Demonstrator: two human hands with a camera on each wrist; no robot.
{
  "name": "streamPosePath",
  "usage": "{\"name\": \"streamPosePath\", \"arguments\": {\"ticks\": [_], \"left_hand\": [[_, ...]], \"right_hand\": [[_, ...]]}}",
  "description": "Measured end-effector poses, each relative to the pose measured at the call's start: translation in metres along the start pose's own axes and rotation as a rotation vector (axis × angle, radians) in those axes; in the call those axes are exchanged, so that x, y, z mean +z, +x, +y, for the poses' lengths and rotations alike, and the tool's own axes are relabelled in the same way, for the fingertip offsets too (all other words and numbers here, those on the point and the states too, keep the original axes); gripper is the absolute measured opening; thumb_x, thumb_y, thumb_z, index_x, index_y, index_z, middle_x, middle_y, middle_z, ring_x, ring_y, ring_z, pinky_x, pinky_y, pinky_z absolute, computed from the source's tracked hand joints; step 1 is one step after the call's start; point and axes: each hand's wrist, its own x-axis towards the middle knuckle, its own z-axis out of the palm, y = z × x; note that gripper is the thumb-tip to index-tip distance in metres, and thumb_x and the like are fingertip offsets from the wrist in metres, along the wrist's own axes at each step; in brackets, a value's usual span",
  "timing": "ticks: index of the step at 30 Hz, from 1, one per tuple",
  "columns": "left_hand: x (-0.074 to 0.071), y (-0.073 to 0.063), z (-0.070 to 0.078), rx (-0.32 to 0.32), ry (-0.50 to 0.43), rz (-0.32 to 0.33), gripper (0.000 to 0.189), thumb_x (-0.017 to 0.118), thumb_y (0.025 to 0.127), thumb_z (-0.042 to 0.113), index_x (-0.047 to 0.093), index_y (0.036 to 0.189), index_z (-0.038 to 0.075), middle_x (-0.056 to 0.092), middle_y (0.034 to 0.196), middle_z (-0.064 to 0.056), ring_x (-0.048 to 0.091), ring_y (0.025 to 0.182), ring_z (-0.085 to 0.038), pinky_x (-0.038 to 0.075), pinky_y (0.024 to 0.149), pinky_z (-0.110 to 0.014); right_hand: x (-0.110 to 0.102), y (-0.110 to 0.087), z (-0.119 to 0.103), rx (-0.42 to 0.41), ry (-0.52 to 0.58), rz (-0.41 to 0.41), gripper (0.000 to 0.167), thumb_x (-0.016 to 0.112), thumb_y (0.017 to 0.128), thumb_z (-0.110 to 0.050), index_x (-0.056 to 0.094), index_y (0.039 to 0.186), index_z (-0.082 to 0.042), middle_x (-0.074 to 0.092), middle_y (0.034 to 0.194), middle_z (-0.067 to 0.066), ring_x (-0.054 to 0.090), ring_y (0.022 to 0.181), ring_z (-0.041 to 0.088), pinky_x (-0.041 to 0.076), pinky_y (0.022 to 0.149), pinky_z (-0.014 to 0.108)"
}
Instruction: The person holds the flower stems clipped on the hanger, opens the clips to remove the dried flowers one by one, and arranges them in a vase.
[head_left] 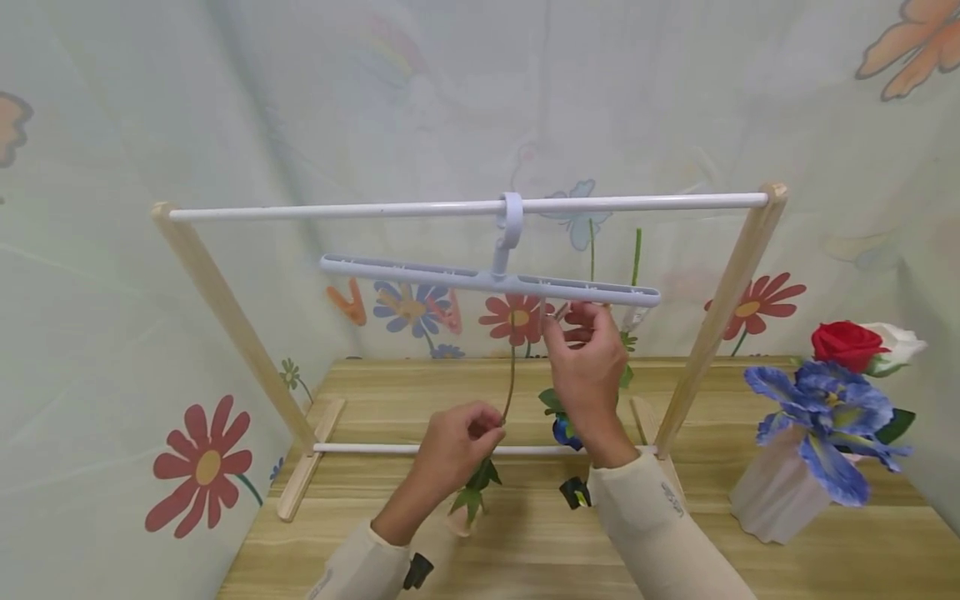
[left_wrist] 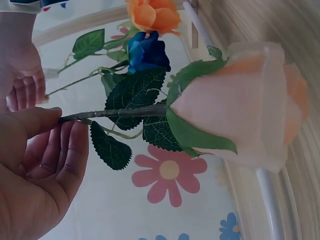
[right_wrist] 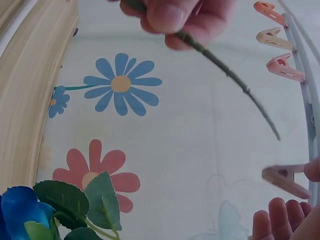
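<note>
Head view: left hand (head_left: pixel 459 447) pinches one rose stem (head_left: pixel 512 375); right hand (head_left: pixel 588 358) pinches one clip (right_wrist: pixel 274 175) beneath one hanger (head_left: pixel 405 272); toward worktop's (head_left: pixel 862 554) right edge, one vase (head_left: pixel 776 496), three visible blooms (head_left: pixel 843 343).

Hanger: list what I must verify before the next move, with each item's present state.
1. Hanger hooked over the top rod: ok.
2. Hanger level: not ok; it slopes down toward its right end.
3. Pale pink rose secured by its stem: ok; the left hand pinches it, bloom downward.
4. Right hand on the pinkish clip: ok.
5. Stem end inside that clip: not ok; they are apart.
6. Clip squeezed open enough for the stem: cannot tell.
</note>
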Motion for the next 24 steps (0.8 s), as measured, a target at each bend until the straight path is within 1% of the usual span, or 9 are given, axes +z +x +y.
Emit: {"name": "streamPosePath", "arguments": {"ticks": [4, 8, 13, 16, 19, 22, 24], "left_hand": [[-0.006, -0.005, -0.001, 0.014, 0.006, -0.015, 0.006, 0.076, 0.091, 0.012, 0.074, 0.094, 0.007, 0.073, 0.083, 0.002, 0.065, 0.074, -0.005, 0.056, 0.068, -0.018], [-0.011, -0.008, 0.003, 0.036, 0.017, -0.017, 0.005, 0.076, 0.091, 0.01, 0.075, 0.095, 0.008, 0.074, 0.085, 0.002, 0.066, 0.075, -0.006, 0.056, 0.069, -0.017], [-0.015, -0.01, 0.009, 0.087, 0.074, 0.019, 0.006, 0.076, 0.09, 0.008, 0.076, 0.096, 0.011, 0.075, 0.087, 0.002, 0.068, 0.076, -0.007, 0.057, 0.069, -0.016], [-0.018, -0.01, 0.013, 0.123, 0.107, 0.047, 0.007, 0.076, 0.089, 0.007, 0.076, 0.095, 0.011, 0.074, 0.087, 0.002, 0.067, 0.076, -0.006, 0.057, 0.069, -0.017], [-0.02, -0.011, 0.017, 0.159, 0.137, 0.07, 0.008, 0.077, 0.088, 0.006, 0.077, 0.095, 0.01, 0.073, 0.086, 0.003, 0.066, 0.075, -0.006, 0.058, 0.069, -0.018], [-0.023, -0.011, 0.02, 0.204, 0.162, 0.088, 0.009, 0.078, 0.088, 0.005, 0.078, 0.096, 0.009, 0.073, 0.087, 0.002, 0.066, 0.076, -0.006, 0.059, 0.069, -0.02], [-0.024, -0.011, 0.022, 0.235, 0.178, 0.098, 0.011, 0.078, 0.088, 0.005, 0.078, 0.097, 0.009, 0.075, 0.089, 0.001, 0.068, 0.078, -0.007, 0.059, 0.07, -0.021]], "right_hand": [[-0.001, 0.0, 0.002, 0.012, 0.009, -0.007, 0.033, 0.074, 0.092, -0.021, 0.064, 0.117, -0.002, 0.071, 0.107, 0.01, 0.072, 0.086, 0.021, 0.055, 0.074, 0.018], [-0.004, 0.0, 0.003, 0.022, 0.016, -0.018, 0.032, 0.072, 0.093, -0.021, 0.063, 0.118, -0.002, 0.072, 0.109, 0.013, 0.071, 0.088, 0.022, 0.056, 0.077, 0.021], [-0.013, 0.0, 0.004, 0.004, 0.009, 0.003, 0.03, 0.071, 0.094, -0.022, 0.064, 0.118, -0.003, 0.071, 0.107, 0.013, 0.068, 0.087, 0.019, 0.053, 0.076, 0.014], [-0.021, 0.0, 0.004, -0.051, 0.003, 0.031, 0.028, 0.07, 0.095, -0.019, 0.065, 0.117, -0.002, 0.07, 0.104, 0.012, 0.065, 0.085, 0.015, 0.051, 0.076, 0.012], [-0.029, -0.001, 0.002, -0.132, 0.01, 0.07, 0.025, 0.071, 0.094, -0.015, 0.066, 0.114, 0.0, 0.07, 0.101, 0.013, 0.062, 0.083, 0.013, 0.05, 0.077, 0.012], [-0.036, -0.002, -0.002, -0.239, 0.018, 0.104, 0.022, 0.071, 0.093, -0.01, 0.068, 0.11, 0.003, 0.07, 0.098, 0.015, 0.063, 0.084, 0.016, 0.05, 0.08, 0.011], [-0.04, -0.003, -0.005, -0.316, 0.01, 0.112, 0.019, 0.071, 0.091, -0.007, 0.069, 0.107, 0.004, 0.07, 0.096, 0.016, 0.064, 0.085, 0.021, 0.049, 0.083, 0.01]]}}
